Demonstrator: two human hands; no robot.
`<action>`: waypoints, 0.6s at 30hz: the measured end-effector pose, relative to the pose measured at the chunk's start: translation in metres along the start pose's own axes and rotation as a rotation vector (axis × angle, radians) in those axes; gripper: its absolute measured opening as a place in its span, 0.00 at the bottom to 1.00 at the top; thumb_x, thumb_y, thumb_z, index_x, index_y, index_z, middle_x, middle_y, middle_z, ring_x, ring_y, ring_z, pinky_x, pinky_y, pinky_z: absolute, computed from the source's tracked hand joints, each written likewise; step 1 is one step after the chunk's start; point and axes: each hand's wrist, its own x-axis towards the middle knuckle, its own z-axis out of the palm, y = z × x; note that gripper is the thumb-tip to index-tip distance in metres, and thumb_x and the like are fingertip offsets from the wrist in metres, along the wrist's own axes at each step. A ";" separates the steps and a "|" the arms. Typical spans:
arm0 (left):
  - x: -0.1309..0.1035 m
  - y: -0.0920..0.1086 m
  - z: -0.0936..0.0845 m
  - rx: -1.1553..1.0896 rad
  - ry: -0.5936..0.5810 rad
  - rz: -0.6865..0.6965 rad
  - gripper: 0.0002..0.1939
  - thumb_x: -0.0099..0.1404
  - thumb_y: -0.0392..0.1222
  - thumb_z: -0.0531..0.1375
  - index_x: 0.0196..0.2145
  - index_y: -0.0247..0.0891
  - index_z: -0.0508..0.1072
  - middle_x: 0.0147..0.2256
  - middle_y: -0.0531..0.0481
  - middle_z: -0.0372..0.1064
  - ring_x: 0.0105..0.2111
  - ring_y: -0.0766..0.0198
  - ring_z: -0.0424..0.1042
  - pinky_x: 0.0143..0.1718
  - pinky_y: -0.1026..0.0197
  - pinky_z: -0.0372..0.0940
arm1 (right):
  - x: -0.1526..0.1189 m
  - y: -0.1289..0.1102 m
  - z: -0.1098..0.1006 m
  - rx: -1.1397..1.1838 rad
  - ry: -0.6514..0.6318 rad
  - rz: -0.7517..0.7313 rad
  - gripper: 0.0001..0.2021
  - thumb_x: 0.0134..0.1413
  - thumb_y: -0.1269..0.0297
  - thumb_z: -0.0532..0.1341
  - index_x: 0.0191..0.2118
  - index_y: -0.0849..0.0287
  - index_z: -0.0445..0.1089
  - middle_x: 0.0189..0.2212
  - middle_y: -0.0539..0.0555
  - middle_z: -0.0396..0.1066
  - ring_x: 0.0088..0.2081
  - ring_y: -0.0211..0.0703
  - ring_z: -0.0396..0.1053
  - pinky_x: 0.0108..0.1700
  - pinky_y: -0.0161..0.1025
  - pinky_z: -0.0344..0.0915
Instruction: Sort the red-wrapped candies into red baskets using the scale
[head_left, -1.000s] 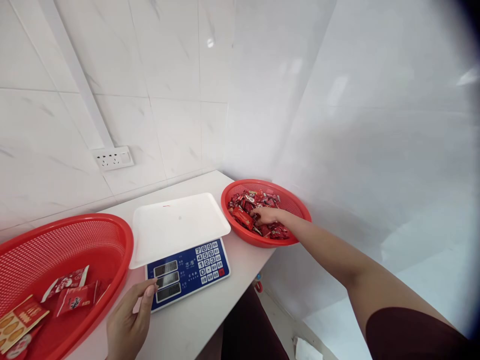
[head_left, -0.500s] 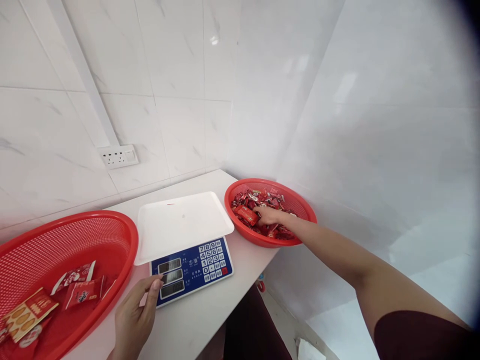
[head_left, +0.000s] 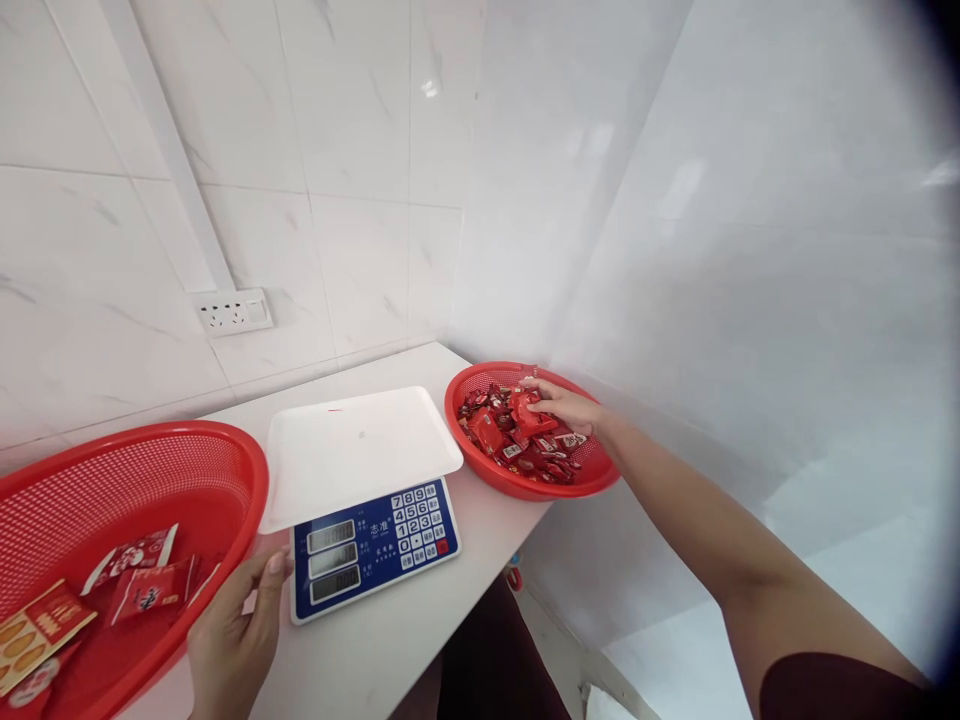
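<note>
My right hand (head_left: 566, 405) reaches into the right red basket (head_left: 517, 487), its fingers closed on a red snack packet (head_left: 531, 412). Under and around it lie several small red wrapped sweets (head_left: 551, 465) and another red packet (head_left: 487, 430). My left hand (head_left: 238, 625) is between the left red basket (head_left: 259, 470) and the blue keypad panel of the white scale (head_left: 379, 550). Its thumb and fingertips come together with nothing visible in them. The scale's white tray (head_left: 364, 455) holds only a tiny red scrap near its far edge.
Several packets (head_left: 154, 590) in red and gold wrappers lie in the left basket. Both baskets and the scale stand on a white table (head_left: 360, 655) against a tiled wall with a socket (head_left: 234, 310). A smooth wall (head_left: 720, 330) rises close on the right.
My right hand has lifted slightly within the basket, moving right with a red packet. My left hand has drawn back left, off the scale's display. The view has shifted slightly.
</note>
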 end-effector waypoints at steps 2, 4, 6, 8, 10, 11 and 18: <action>0.001 -0.001 0.000 -0.019 0.001 0.004 0.13 0.60 0.49 0.56 0.32 0.38 0.74 0.26 0.49 0.74 0.28 0.62 0.74 0.26 0.65 0.69 | 0.000 0.002 -0.001 0.099 -0.026 0.056 0.25 0.53 0.61 0.57 0.58 0.50 0.56 0.51 0.55 0.65 0.38 0.41 0.71 0.33 0.35 0.68; 0.001 -0.002 0.001 -0.019 -0.015 0.015 0.13 0.60 0.49 0.56 0.32 0.37 0.74 0.25 0.49 0.74 0.27 0.62 0.74 0.25 0.66 0.68 | 0.001 0.005 -0.003 0.120 0.028 0.099 0.24 0.52 0.59 0.58 0.56 0.53 0.59 0.50 0.56 0.67 0.39 0.43 0.71 0.33 0.36 0.68; 0.000 -0.003 0.002 -0.012 -0.023 0.012 0.13 0.59 0.49 0.56 0.32 0.37 0.74 0.26 0.49 0.75 0.27 0.63 0.74 0.23 0.67 0.68 | 0.002 0.004 -0.003 0.089 0.127 0.094 0.24 0.51 0.59 0.59 0.55 0.56 0.62 0.48 0.57 0.69 0.40 0.44 0.71 0.36 0.36 0.67; 0.000 -0.002 0.003 -0.011 -0.019 0.006 0.13 0.60 0.49 0.56 0.32 0.37 0.74 0.26 0.49 0.75 0.27 0.63 0.74 0.23 0.67 0.68 | 0.003 -0.002 0.000 0.082 0.193 0.051 0.24 0.50 0.58 0.60 0.54 0.57 0.63 0.48 0.57 0.69 0.42 0.45 0.70 0.40 0.37 0.67; 0.000 0.000 0.003 -0.024 -0.011 0.008 0.13 0.60 0.48 0.56 0.31 0.37 0.75 0.25 0.49 0.75 0.27 0.63 0.74 0.25 0.67 0.68 | 0.004 -0.017 0.007 0.106 0.214 -0.012 0.24 0.50 0.57 0.61 0.53 0.56 0.64 0.48 0.56 0.70 0.43 0.46 0.70 0.41 0.39 0.66; 0.000 0.001 0.003 -0.033 -0.007 0.010 0.12 0.60 0.48 0.56 0.31 0.37 0.75 0.25 0.50 0.74 0.26 0.64 0.74 0.25 0.67 0.69 | 0.004 -0.028 0.014 0.119 0.220 -0.059 0.23 0.49 0.56 0.61 0.52 0.56 0.65 0.48 0.55 0.70 0.43 0.47 0.70 0.42 0.40 0.66; -0.002 0.003 0.004 -0.105 -0.002 -0.006 0.10 0.61 0.44 0.55 0.30 0.36 0.73 0.25 0.50 0.73 0.26 0.65 0.73 0.24 0.67 0.67 | 0.016 -0.125 0.103 -0.060 0.139 -0.458 0.15 0.46 0.61 0.63 0.42 0.56 0.70 0.40 0.51 0.72 0.40 0.44 0.69 0.45 0.41 0.64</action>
